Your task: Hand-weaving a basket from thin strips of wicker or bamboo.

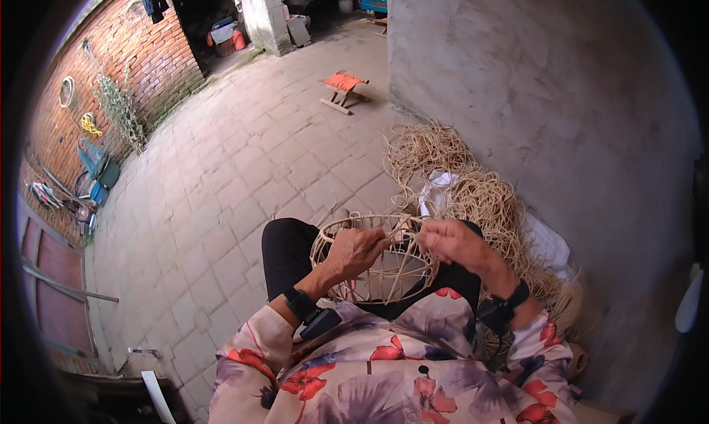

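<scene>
The left hand (360, 250) grips the far side of a round, tan, open-frame wicker basket (380, 278); whether the right hand (453, 242), beside it, pinches something, I cannot tell. The black-trousered lap (286, 250) probably steadies it. Right, loose tan strands (484, 206) lie seemingly for easy reach.

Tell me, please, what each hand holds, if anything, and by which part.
The left hand appears to grip the wicker frame toward its far side; the right hand is at its far right edge, exact hold unclear.
</scene>
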### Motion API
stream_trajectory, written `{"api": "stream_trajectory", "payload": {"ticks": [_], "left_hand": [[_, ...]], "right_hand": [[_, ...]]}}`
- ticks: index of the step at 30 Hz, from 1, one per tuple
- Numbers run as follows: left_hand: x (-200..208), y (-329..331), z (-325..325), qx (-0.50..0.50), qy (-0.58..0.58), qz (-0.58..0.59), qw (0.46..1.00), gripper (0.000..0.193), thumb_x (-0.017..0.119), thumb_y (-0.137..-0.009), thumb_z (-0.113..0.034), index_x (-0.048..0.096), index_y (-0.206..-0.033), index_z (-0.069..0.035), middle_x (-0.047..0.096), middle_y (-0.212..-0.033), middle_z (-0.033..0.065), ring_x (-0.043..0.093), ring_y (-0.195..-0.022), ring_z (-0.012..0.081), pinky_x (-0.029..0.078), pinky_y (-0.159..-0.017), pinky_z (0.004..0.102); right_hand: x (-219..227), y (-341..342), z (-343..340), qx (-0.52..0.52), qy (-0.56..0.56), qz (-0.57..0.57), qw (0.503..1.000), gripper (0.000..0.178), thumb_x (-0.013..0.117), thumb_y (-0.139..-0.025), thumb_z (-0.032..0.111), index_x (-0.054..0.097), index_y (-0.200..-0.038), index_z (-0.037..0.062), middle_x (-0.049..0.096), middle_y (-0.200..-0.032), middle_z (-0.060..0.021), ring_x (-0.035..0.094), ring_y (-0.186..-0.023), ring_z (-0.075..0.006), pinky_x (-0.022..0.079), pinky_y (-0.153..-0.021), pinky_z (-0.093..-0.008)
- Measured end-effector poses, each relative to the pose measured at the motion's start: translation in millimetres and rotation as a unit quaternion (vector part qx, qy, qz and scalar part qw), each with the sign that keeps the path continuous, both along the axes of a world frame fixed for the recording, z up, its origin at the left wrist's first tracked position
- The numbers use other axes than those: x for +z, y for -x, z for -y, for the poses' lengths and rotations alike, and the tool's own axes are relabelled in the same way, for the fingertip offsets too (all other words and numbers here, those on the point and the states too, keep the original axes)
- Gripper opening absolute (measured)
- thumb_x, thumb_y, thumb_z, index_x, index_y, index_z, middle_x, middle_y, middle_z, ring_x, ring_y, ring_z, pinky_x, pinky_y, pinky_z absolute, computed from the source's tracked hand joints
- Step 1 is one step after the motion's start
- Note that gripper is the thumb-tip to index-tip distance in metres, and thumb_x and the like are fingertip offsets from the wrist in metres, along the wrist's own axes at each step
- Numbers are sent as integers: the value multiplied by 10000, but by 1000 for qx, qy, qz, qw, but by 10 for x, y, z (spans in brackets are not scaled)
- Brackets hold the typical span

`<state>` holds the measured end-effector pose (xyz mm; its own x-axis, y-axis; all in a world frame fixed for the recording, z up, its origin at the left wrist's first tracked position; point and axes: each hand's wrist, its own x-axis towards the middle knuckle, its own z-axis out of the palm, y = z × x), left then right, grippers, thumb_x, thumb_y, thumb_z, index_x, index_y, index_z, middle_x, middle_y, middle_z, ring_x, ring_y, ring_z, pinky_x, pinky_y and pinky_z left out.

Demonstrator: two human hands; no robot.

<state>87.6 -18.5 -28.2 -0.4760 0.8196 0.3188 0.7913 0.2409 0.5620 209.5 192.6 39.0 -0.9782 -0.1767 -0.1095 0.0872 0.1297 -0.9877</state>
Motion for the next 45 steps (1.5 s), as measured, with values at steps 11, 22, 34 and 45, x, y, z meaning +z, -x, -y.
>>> {"api": "stream_trajectory", "payload": {"ticks": [11, 22, 34, 45], "left_hand": [[48, -64, -128, 50, -2, 23, 998, 211, 597, -853, -171, 530, -1053, -164, 551, -555, 127, 577, -554, 363, 420, -491, 459], [201, 93, -134, 3, 32, 243, 970, 208, 512, -915, -218, 621, -918, -41, 642, -669, 70, 603, -556, 206, 464, -513, 329], [290, 139, -162, 7, 100, 353, 930, 326, 533, -893, -294, 651, -862, 9, 665, -737, 63, 559, -552, 125, 447, -513, 267], [221, 173, -174, 44, 94, 341, 934, 278, 561, -845, -262, 645, -792, -3, 670, -695, 72, 599, -609, 136, 457, -556, 282]], "right_hand": [[-258, 614, 95, -29, 106, -32, 993, 262, 555, -941, 271, 597, -803, 52, 518, -615, 55, 428, -473, -10, 358, -432, -170], [-379, 712, -42, -96, 54, -43, 993, 279, 598, -914, 284, 596, -749, 59, 472, -539, 50, 435, -460, -18, 350, -418, -173], [-575, 1019, 129, -105, -64, -58, 991, 257, 628, -852, 254, 616, -720, 34, 485, -549, 17, 471, -509, -59, 382, -470, -242], [-403, -172, 146, -88, -141, -79, 983, 201, 556, -878, 143, 615, -1016, 9, 618, -644, -105, 591, -548, -166, 478, -550, -295]]}}
